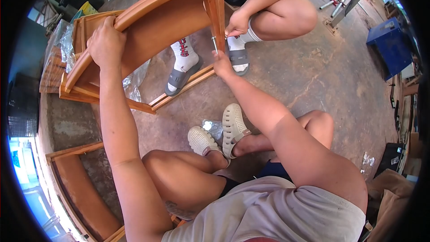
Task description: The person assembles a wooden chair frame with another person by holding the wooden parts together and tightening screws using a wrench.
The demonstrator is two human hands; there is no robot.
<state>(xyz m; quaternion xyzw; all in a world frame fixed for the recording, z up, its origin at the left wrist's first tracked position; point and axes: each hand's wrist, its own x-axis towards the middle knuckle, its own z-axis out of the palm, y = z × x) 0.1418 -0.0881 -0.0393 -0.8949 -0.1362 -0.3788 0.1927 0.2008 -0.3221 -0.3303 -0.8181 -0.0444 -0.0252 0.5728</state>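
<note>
I am sitting low over a grey-brown, stained concrete floor (pixel 295 83), holding an orange-brown wooden chair frame with a smooth, leather-like brown panel (pixel 165 27). The frame is standing tilted at the far side, left of centre, between me and another person who is crouching opposite. My left hand (pixel 106 42) is curling its fingers over the thick, curved wooden rail (pixel 156 1) along the frame's upper edge. My right hand (pixel 222 64) is pinching the lower end of a thin, silver-coloured metal rod (pixel 215 45) between thumb and fingers, and the rod is pointing upward just beside the straight wooden post (pixel 218 4) at the frame's right end. I cannot tell whether the rod is touching the wood.

The other person's hand (pixel 237 22) is reaching toward the far side of that post, with its fingers bunching together; I cannot tell what it is holding. This person is wearing white socks and dark grey slide sandals (pixel 179 79). My own feet, nearer, are wearing beige perforated clogs (pixel 234 125), and a crumpled clear plastic bag (pixel 214 128) is lying beside them. At the near left, a second curved brown panel with wooden edging (pixel 87 192) is resting. At the far right, a blue box-shaped object (pixel 394 47) is standing.
</note>
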